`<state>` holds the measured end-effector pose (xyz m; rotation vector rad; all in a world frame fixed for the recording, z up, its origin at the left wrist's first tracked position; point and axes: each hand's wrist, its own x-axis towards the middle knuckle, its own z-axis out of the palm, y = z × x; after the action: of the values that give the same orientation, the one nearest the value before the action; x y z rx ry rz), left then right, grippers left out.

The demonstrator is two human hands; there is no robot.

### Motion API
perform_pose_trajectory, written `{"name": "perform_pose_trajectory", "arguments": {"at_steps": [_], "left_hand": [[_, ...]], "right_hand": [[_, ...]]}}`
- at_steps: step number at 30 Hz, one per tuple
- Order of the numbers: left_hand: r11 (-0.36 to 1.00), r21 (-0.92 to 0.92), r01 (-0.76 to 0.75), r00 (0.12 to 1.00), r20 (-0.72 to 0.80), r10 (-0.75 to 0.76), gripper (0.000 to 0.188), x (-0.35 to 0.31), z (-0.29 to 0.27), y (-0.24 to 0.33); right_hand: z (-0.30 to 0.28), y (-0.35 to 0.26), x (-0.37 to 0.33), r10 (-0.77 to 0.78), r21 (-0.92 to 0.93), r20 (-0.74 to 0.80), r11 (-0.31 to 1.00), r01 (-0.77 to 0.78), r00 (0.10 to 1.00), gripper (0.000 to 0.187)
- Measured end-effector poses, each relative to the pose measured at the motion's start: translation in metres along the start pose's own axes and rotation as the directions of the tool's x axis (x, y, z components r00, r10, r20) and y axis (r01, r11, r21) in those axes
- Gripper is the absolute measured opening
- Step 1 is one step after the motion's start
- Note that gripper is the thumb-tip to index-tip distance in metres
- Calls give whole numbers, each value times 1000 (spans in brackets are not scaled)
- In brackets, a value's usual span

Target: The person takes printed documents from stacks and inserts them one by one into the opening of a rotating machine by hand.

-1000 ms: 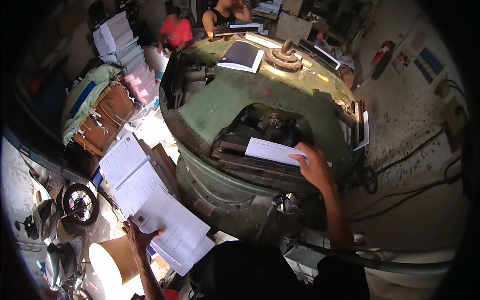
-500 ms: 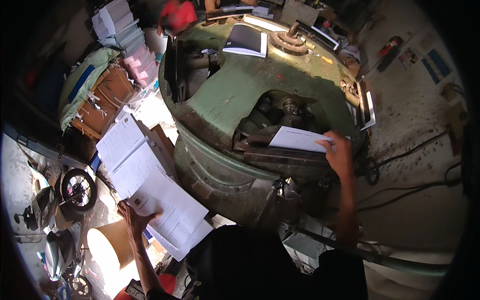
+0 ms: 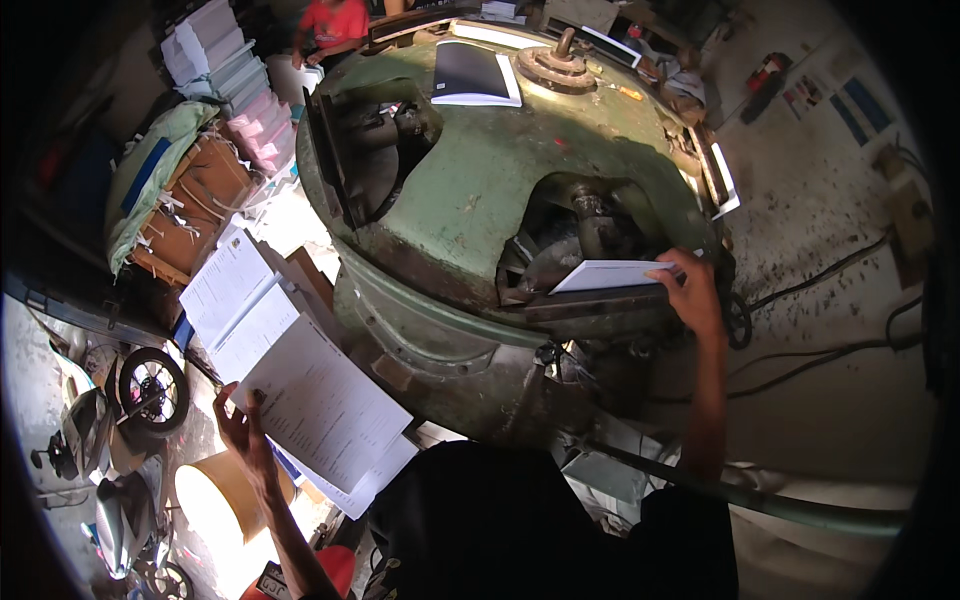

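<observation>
My left hand point(image 3: 243, 432) grips the left edge of a printed booklet point(image 3: 325, 415), thumb on top. The booklet's near end is raised over a pile of similar printed sheets point(image 3: 238, 290) at my left. Ahead stands a large round green machine point(image 3: 450, 190) with dark openings in its top. At its near-right opening, my right hand point(image 3: 692, 290) pinches the right end of a white block of pages point(image 3: 615, 275), which stands on edge along a dark clamp bar point(image 3: 600, 303). A dark-covered booklet point(image 3: 475, 73) lies on the machine's top.
A person in a red shirt point(image 3: 337, 28) is beyond the machine's far left. Tall stacks of paper point(image 3: 210, 50) and a cloth-topped brown bale point(image 3: 205, 190) stand at the left. Motorbikes point(image 3: 120, 500) are at lower left. Cables point(image 3: 820, 365) run along the right; a metal rail point(image 3: 780, 505) crosses before me.
My left hand has moved up and left, lifting the booklet's edge. The machine's top has turned a little, and the right hand has shifted slightly right with the page block.
</observation>
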<state>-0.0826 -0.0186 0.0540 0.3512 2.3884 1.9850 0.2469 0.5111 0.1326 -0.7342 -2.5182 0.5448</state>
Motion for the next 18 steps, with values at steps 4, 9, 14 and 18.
{"name": "perform_pose_trajectory", "arguments": {"at_steps": [4,9,14,18], "left_hand": [[994,-101,-41,999,2,41,29,-8,13,38],[962,-250,-110,990,55,127,23,-21,26,79],[925,-306,-223,973,-21,228,22,-25,34,98],[891,-383,-243,967,-26,253,21,-25,41,106]], "right_hand": [[-5,5,0,53,7,35,999,-54,998,19],[4,32,-4,37,7,172,999,-38,984,16],[14,34,-7,60,91,90,993,-69,994,18],[15,39,-8,89,136,87,986,-101,992,20]]}}
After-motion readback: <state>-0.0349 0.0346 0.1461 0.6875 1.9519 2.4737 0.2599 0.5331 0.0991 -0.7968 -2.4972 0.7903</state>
